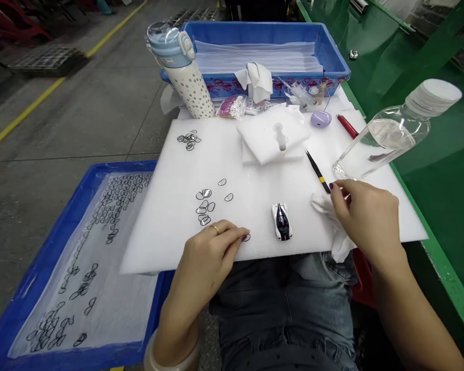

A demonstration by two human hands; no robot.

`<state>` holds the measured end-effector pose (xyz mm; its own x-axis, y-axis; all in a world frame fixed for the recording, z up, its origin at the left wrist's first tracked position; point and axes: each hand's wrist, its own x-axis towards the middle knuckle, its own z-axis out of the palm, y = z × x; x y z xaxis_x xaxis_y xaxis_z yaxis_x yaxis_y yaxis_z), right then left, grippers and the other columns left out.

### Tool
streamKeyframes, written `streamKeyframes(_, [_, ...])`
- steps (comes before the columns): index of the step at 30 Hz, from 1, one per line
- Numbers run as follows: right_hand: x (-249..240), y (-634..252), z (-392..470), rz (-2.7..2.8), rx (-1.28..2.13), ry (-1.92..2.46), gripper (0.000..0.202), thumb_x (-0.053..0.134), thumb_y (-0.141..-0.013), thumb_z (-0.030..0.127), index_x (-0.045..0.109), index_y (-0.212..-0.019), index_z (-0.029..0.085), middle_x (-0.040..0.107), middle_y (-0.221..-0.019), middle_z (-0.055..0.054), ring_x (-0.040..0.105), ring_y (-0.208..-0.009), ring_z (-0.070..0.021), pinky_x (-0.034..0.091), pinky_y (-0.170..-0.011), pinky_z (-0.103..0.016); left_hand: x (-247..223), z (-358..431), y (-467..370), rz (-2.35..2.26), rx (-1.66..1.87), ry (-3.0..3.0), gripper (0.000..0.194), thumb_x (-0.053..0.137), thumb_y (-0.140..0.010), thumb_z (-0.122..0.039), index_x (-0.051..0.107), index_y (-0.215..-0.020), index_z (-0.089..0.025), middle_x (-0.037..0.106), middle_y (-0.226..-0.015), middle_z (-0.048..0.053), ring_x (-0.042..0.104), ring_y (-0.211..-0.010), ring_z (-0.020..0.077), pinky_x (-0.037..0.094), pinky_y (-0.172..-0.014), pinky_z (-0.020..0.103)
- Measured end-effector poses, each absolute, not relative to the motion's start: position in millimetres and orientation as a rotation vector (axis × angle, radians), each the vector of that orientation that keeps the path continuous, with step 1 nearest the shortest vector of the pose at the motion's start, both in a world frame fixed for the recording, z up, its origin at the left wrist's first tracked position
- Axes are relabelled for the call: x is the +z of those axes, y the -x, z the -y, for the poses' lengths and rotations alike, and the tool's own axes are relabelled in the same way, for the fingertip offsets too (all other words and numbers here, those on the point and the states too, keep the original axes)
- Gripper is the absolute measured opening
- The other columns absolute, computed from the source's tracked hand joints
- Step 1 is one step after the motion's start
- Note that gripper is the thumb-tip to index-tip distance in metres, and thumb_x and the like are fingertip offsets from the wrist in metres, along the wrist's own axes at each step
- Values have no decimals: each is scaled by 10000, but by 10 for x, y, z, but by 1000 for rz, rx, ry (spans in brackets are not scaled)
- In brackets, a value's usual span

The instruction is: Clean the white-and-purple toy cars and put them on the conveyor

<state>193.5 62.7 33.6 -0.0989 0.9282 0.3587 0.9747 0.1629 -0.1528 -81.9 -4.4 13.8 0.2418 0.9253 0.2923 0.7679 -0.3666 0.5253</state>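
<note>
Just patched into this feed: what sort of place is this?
Probably a factory assembly bench: blue tray of small clear parts, foam board as work surface, yellow floor line.
</note>
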Motion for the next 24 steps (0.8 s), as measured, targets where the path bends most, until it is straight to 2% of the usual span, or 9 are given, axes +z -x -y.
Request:
streamKeyframes(2, [295, -1928, -739, 2083, -276, 2018, 265, 566, -893, 321, 705, -745, 151, 642, -596, -113, 567, -516, -240, 304, -513, -318, 113, 41, 800, -1606, 835, -2265, 230, 523, -937, -176, 753, -940, -172, 719, -850, 36, 686, -727, 175, 543, -650, 299])
streamKeyframes(4, [224, -1922, -854, 2126, -327, 2093, 258, 606, -847, 327, 683, -677, 150, 602, -552, -117, 541, -497, -239, 284, -503, -312, 88, 63, 788, -1628, 879, -2233, 213, 538, -933, -186, 746, -979, -181, 722, -876, 41, 689, -764, 186, 554, -672, 309])
streamKeyframes(9, [189, -1927, -958, 2152, -286, 2113, 149, 643, -749, 269, 655, -630, 181, 565, -517, -70, 476, -484, -187, 230, -494, -287, 14, 131, 795, -1630, 967, -2170, 143, 646, -883, -232, 748, -978, -200, 714, -900, 49, 683, -821, 210, 572, -695, 327])
streamKeyframes(13, [407, -1923, -794, 2078, -309, 1975, 119, 646, -721, 231, 619, -615, 185, 576, -553, -56, 428, -484, -155, 203, -495, -287, -22, 115, 807, -1612, 1015, -2189, 135, 626, -894, -196, 756, -933, -194, 702, -867, 45, 670, -796, 200, 568, -700, 334])
streamKeyframes(17, [533, -1866, -751, 1950, -348, 1638, 88, 604, -819, 237, 632, -754, 185, 646, -735, -57, 506, -590, -155, 287, -529, -297, -7, 84, 821, -1541, 997, -2206, 144, 623, -897, -208, 761, -937, -200, 700, -873, 48, 666, -787, 199, 571, -697, 341])
streamKeyframes(22, [342, -1803, -989, 1882, 49, 1407, 85, 595, -866, 208, 674, -889, 185, 676, -769, -23, 530, -574, -127, 408, -585, -285, -2, 95, 824, -1560, 987, -2241, 130, 628, -893, -196, 751, -930, -180, 695, -862, 48, 662, -782, 199, 567, -682, 338])
streamKeyframes(24, [326, -1798, -928, 1852, 89, 1417, 100, 598, -887, 221, 694, -895, 190, 700, -808, -35, 565, -597, -136, 422, -587, -290, -23, 104, 821, -1557, 1016, -2239, 123, 635, -890, -191, 748, -939, -177, 698, -867, 50, 662, -792, 196, 566, -694, 333])
